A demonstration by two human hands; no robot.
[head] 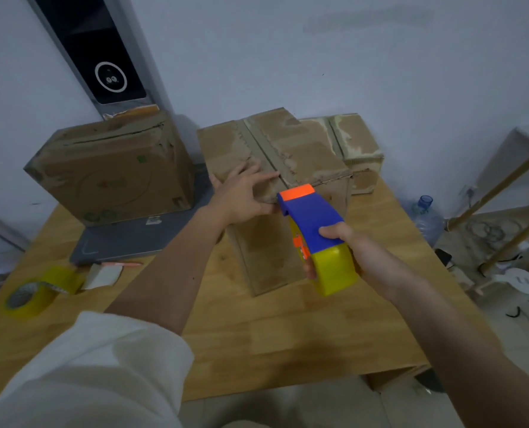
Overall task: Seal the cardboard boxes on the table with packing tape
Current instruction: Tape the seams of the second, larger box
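The step in hand looks like the start of a tape run on the middle cardboard box (272, 168), which stands at the centre of the wooden table (287, 329), toward the 12 o'clock side. The right hand (346, 251) is wrapped around the yellow body of the tape dispenser (315, 236), whose orange nose touches the box's near top edge just where the centre seam between the flaps meets it. The left hand (241, 193), at 9 o'clock from that nose, lies on the near corner of the left flap with fingers spread and bent over the edge, the thumb down on the front face, bracing rather than gripping anything loose. Whether tape is already stuck down under the nose I cannot tell (the dispenser hides that spot). The next move probably calls for pressing the nose firmly and drawing it along the seam toward 12 o'clock, with the flaps kept level. A second box (112, 171) waits at 10 o'clock, a third (358, 149) at 1 o'clock, and a spare yellow tape roll (37, 291) lies at 8 o'clock.
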